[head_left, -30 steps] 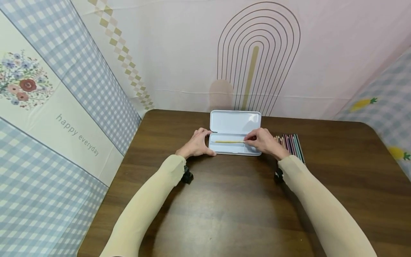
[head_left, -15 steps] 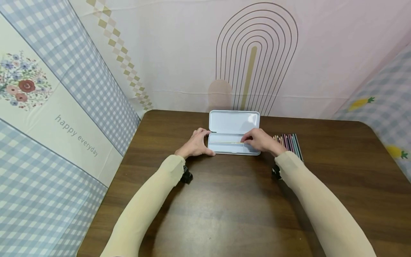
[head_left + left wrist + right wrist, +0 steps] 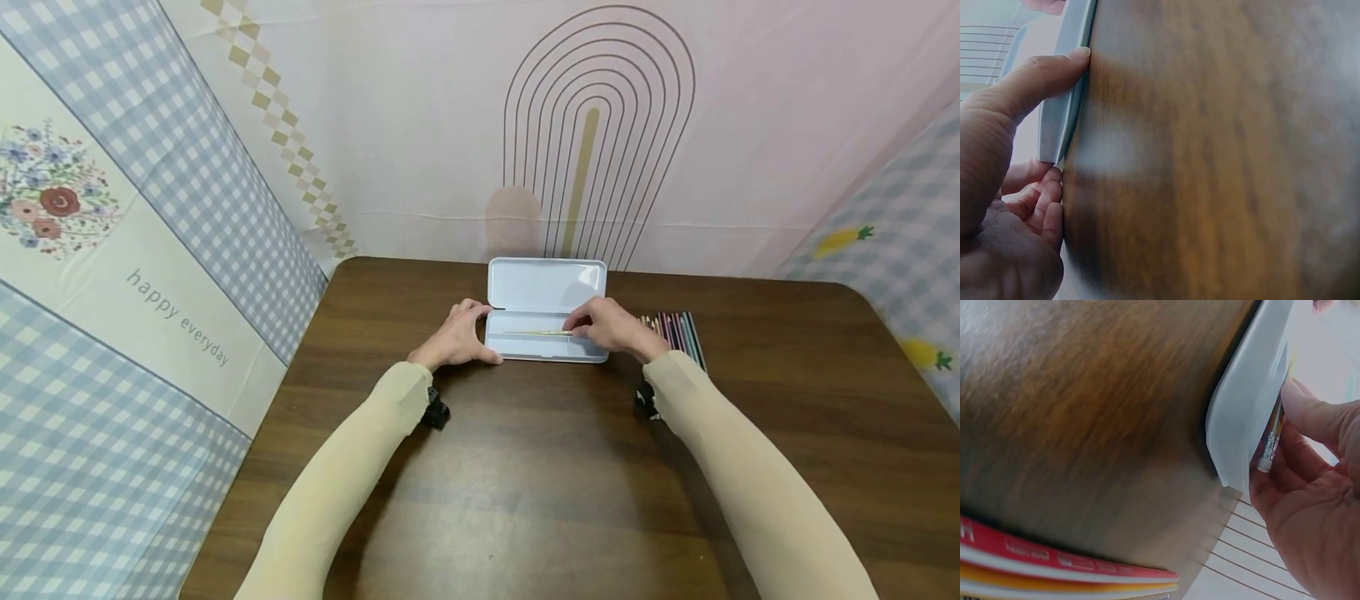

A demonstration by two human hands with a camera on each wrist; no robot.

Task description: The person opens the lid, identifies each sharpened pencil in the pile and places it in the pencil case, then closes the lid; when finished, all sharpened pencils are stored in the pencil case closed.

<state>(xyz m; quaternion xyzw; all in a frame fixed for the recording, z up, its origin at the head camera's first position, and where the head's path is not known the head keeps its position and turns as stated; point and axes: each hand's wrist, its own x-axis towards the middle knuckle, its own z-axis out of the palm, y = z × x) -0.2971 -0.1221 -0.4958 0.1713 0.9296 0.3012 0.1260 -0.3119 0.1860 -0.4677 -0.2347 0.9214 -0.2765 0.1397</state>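
Observation:
A white pencil case [image 3: 547,284] lies on the table with its lid raised at the back. My left hand [image 3: 457,333] holds its left end, thumb at the front edge and fingers by the back corner. The left wrist view shows the thumb [image 3: 1063,69] on the case wall. Over the lower tray, my right hand [image 3: 609,323] pinches a thin yellow pencil [image 3: 536,333] near its right end, the pencil lying lengthwise. A silver band and white eraser [image 3: 1265,464] at the pencil's end show in the right wrist view.
Several coloured pencils [image 3: 681,333] lie side by side right of the case, partly behind my right forearm. In the right wrist view, a red pencil [image 3: 1072,559] is close to the camera. A patterned cloth [image 3: 420,150] hangs behind the brown table [image 3: 525,483].
My right hand has shifted slightly left with the pencil, which slid left and then a little back right. My left hand and the case stay in place.

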